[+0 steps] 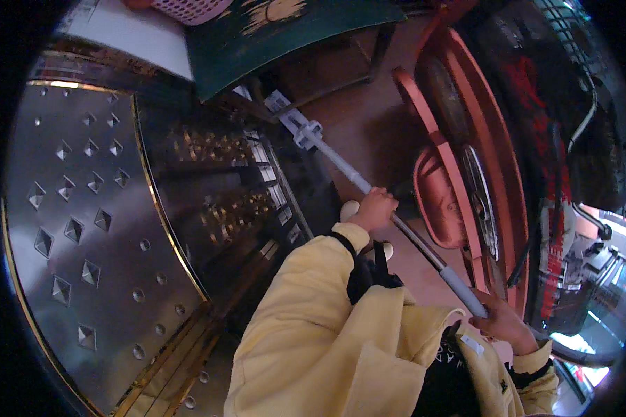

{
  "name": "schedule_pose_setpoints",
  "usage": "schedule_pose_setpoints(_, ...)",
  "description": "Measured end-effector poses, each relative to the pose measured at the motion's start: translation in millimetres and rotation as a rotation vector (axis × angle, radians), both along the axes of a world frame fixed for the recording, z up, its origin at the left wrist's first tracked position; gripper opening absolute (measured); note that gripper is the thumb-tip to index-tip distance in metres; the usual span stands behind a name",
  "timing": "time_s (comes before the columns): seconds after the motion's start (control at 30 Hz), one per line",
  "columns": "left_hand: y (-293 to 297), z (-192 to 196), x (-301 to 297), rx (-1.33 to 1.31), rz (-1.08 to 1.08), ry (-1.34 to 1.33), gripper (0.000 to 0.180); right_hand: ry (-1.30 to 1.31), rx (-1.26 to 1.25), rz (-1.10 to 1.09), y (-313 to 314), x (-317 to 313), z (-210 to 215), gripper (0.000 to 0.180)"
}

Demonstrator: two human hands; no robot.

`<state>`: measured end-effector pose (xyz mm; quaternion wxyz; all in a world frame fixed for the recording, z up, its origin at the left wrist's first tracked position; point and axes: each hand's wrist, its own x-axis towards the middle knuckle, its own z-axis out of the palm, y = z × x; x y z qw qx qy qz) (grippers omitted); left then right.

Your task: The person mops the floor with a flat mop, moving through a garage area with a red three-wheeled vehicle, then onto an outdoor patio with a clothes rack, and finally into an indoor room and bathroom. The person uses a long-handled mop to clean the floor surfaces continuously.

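Observation:
A long-handled mop (424, 247) with a grey metal pole slants across the middle, from near my body at the lower right toward the upper left. Its pale, flat head (284, 105) and grey joint rest low by the edge of a green-topped table, and part of the head is shadowed. My left hand (375, 207) is closed round the pole about midway. Farther down, my right hand (502, 321) grips the thick grey sleeve at the near end. Both arms wear pale yellow sleeves with dark cuffs.
To the left stands a shiny metal door (83, 229) with diamond studs and gold trim. The green tabletop (285, 35) carries a pink basket (188, 8). A salmon-red moulded frame (459, 160) stands close on the right of the reddish floor (355, 132), with dark machinery beyond.

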<state>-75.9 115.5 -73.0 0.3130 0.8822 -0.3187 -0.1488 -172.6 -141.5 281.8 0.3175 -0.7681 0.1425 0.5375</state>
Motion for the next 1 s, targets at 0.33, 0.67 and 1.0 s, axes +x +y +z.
schedule_pose_setpoints(0.33, 9.6, -27.9, 23.1, -0.094, 0.21, -0.106, 0.009, -0.351, -0.269, 0.498, 30.4, 7.1, -26.7, 0.067)
schedule_pose_setpoints(0.67, -74.3, -4.3, -91.9, -0.036, 0.118, -0.033, 0.01, -0.24, -0.05, 0.363, -59.6, -82.5, 10.5, 0.06)
schedule_pose_setpoints(1.0, -136.2, 9.7, -183.2, 0.053, 0.011, -0.024, 0.02, 0.085, 0.15, -0.166, -125.5, -146.4, 36.1, 0.06)
